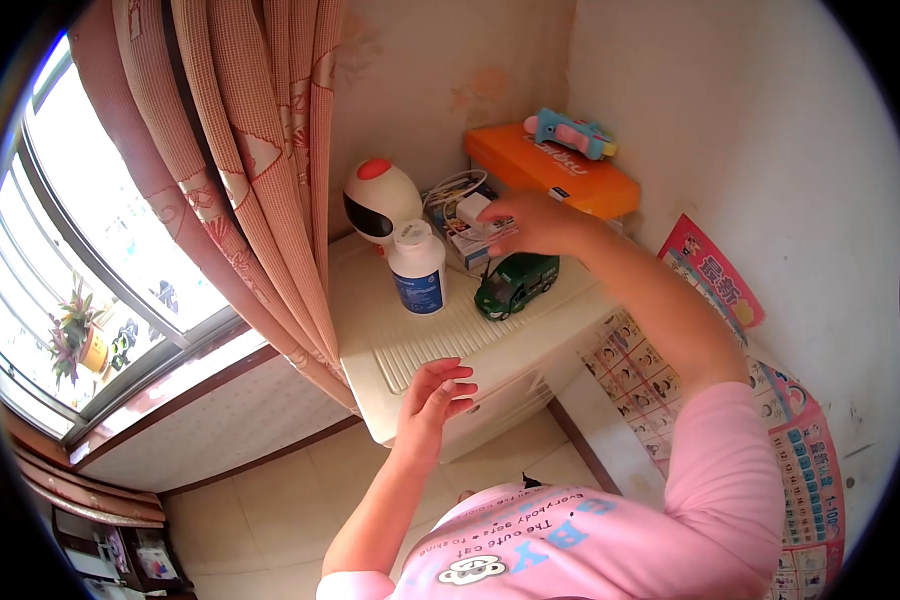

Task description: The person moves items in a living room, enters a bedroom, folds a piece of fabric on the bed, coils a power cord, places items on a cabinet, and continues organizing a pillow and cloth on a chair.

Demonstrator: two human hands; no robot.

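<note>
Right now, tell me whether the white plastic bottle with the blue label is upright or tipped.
Upright: the bottle stands base-down on the cream cabinet, its white cap on top.

On the pink shirt [625, 540], the small lines "The cute cat" and "Everybody gets" can be read; among its large blue letters, B and Y are clear. The upper pink poster [712, 275] on the wall shows the yellow characters "最新". The lower poster [812, 480] carries "1-100". The orange box [510, 160] has white lettering which I cannot read surely. Print on the white bottle's blue label [420, 290] and on the small box [470, 250] is too small.
</note>
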